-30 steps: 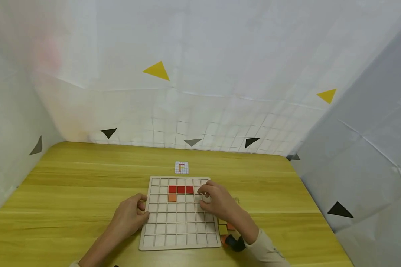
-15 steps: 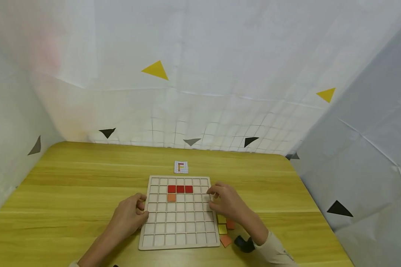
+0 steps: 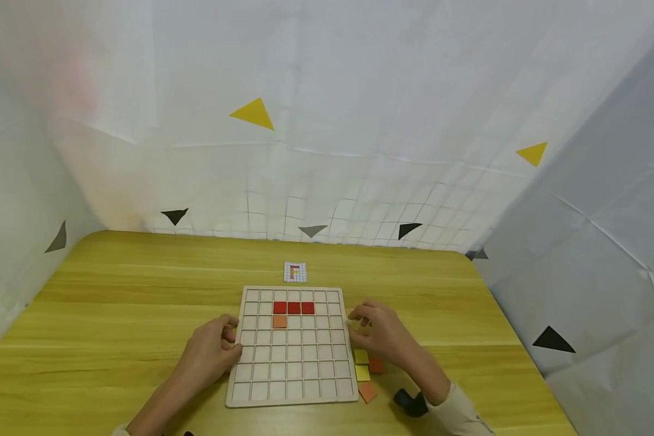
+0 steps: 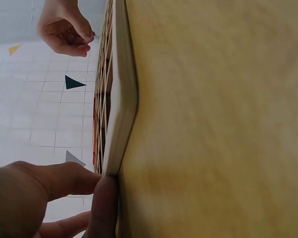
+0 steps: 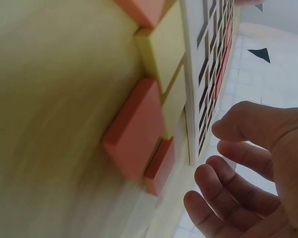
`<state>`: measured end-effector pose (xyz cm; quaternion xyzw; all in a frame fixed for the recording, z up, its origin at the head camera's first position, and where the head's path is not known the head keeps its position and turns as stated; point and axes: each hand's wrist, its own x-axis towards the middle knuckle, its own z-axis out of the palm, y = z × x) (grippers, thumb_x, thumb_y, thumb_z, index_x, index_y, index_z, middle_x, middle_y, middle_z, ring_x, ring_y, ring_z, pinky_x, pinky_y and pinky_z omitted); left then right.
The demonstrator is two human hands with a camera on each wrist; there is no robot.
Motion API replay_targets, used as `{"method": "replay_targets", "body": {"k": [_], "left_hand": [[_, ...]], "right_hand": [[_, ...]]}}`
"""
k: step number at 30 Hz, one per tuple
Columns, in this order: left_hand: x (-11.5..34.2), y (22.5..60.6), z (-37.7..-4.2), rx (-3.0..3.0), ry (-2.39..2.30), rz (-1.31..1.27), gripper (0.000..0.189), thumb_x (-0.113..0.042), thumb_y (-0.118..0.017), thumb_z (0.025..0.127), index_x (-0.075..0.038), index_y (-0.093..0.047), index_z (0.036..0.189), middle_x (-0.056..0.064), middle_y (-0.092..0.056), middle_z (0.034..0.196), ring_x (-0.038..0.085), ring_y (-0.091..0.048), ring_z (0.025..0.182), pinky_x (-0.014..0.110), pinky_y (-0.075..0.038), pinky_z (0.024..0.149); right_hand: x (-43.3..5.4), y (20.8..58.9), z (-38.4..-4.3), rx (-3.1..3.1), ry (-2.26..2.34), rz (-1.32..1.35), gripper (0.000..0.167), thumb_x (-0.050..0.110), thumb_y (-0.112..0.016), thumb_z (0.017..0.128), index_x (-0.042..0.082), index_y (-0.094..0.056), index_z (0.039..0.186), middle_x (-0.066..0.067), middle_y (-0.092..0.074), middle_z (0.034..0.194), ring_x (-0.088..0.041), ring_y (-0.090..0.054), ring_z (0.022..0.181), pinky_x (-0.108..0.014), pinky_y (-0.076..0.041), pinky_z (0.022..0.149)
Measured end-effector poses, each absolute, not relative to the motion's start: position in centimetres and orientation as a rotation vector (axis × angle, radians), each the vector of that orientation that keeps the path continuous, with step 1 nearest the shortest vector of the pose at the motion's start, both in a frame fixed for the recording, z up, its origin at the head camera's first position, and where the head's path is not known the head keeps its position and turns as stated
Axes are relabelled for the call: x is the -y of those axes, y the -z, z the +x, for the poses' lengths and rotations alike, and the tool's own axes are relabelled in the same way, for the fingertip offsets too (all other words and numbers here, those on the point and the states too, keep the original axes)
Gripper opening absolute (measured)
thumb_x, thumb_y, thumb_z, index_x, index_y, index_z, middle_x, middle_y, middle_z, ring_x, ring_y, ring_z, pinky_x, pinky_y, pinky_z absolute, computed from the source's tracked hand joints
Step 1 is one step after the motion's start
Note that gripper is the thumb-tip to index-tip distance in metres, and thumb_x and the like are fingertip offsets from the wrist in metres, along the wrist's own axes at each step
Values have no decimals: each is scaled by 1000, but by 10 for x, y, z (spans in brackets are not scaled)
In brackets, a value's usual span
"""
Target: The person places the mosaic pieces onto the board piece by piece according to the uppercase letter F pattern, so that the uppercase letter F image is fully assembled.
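A square wooden grid board (image 3: 294, 387) lies on the table. Three red tiles (image 3: 293, 308) sit side by side in its second row from the back, with an orange tile (image 3: 280, 321) under the leftmost one. At the board's left side, my left hand (image 3: 209, 348) pinches the edge between thumb and finger. My right hand (image 3: 383, 330) hovers just past the right edge, fingers loosely bent, nothing between them. Below it, beside the board, lie yellow tiles (image 3: 362, 373) and orange tiles (image 3: 367, 392); the right wrist view shows one orange tile (image 5: 139, 131) leaning on others.
Behind the board lies a small printed card (image 3: 295, 272) showing a coloured pattern on a grid. A black curved object (image 3: 409, 402) is at the right wrist. White sheets with triangle markers surround the wooden table (image 3: 142, 290).
My right hand has drawn back rightward from over the board to beyond its right edge, uncovering more of the loose tiles. My left hand stays at the left edge.
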<state>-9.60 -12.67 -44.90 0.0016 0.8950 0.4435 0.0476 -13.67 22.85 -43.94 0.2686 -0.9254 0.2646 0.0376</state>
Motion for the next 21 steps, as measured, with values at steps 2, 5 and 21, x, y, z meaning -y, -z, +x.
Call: {"method": "replay_targets", "body": {"k": [2,5,21], "left_hand": [[127,449,-96,-2730,-1349,5,43,0,-76,78,5,-62,119,4,-58,86,13,-60,71,27,-50,59],[127,449,-96,-2731,-1342,5,42,-1,-76,79,5,-62,118,4,-58,86,13,-60,71,27,-50,59],[126,449,-96,-2734,-1343,3,42,-1,-75,79,4,-63,119,4,-59,86,12,-60,71,28,-50,60]], "right_hand": [[-231,440,-136,2839,-798,831,21,4,-77,79,5,-73,100,-4,-64,96,-19,-62,80,-28,-54,68],[-235,440,-133,2849,-781,818,23,4,-78,77,5,-73,100,-4,-64,95,-18,-62,80,-28,-54,67],[-255,443,-126,2896,-767,789,22,8,-79,79,8,-73,101,-1,-65,96,-16,-63,80,-31,-55,69]]}}
